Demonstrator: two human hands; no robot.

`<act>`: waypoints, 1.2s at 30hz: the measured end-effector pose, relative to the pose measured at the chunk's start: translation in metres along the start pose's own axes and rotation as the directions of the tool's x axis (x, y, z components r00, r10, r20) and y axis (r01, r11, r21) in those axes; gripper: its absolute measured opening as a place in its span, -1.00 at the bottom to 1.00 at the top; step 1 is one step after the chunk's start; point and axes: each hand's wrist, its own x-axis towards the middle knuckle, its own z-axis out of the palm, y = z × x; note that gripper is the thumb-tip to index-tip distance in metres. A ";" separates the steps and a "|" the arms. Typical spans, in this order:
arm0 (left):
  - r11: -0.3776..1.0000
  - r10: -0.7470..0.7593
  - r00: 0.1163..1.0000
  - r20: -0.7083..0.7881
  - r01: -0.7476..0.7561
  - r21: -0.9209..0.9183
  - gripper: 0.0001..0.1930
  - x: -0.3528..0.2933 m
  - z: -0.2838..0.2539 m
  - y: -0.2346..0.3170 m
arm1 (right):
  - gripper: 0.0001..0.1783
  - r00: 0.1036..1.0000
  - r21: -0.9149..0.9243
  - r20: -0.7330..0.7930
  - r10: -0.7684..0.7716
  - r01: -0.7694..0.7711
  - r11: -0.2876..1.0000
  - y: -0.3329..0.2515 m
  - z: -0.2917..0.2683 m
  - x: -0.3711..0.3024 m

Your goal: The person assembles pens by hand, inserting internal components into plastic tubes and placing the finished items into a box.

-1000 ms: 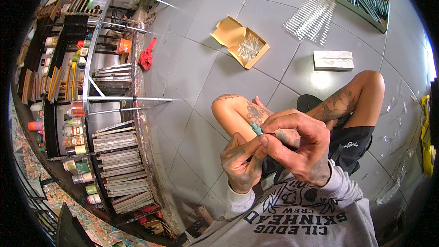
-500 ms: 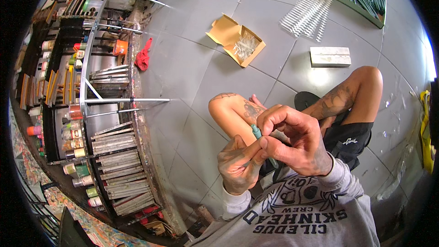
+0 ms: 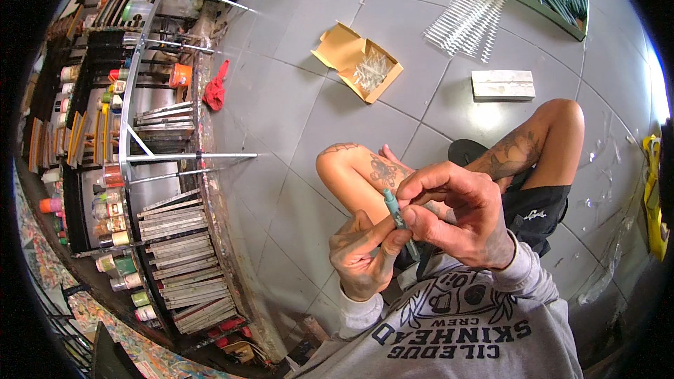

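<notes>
A slim green pen with a narrower tip stands tilted between my hands, above my crossed legs. My left hand is closed, its thumb and fingers pinching the middle of the barrel. On the other side, my right hand has its thumb tip against the pen and its index finger curled near the upper part. Below the fingers, the lower end of the pen shows against my grey sweatshirt. Fingers partly cover the barrel.
On the grey tiles ahead lie an open cardboard box of clear plastic pieces, clear sheets with white marks, a white block and a box of green pens. At left stands a shelf with jars and frames; metal legs jut out.
More of the green pen shows now, both above and below my fingers. My right index finger has lifted away from its tip. The view has shifted slightly.
</notes>
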 end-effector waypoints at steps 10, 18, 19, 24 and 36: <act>0.999 0.038 0.999 0.023 -0.038 0.005 -0.75 0.003 -0.001 0.002 | -0.89 0.988 -0.276 0.026 -0.153 0.154 0.949 -0.006 -0.005 0.006; 0.999 -0.022 1.000 -0.018 0.021 -0.040 -0.65 -0.001 0.004 0.004 | -0.80 0.921 -0.488 0.023 -0.389 0.350 0.800 0.001 0.003 0.010; 0.999 -0.028 1.000 -0.006 0.027 -0.021 -0.65 0.000 0.002 0.007 | -0.79 0.909 -0.504 0.032 -0.415 0.374 0.779 0.003 0.003 0.010; 0.998 -0.054 0.999 0.004 0.054 -0.033 -0.66 -0.002 0.001 0.007 | -0.76 0.875 -0.524 0.087 -0.476 0.447 0.725 0.003 0.001 0.013; 0.968 -0.099 0.991 0.091 0.117 -0.224 -0.75 -0.001 0.000 0.009 | -0.78 0.806 -0.497 0.190 -0.561 0.572 0.653 0.008 -0.007 0.018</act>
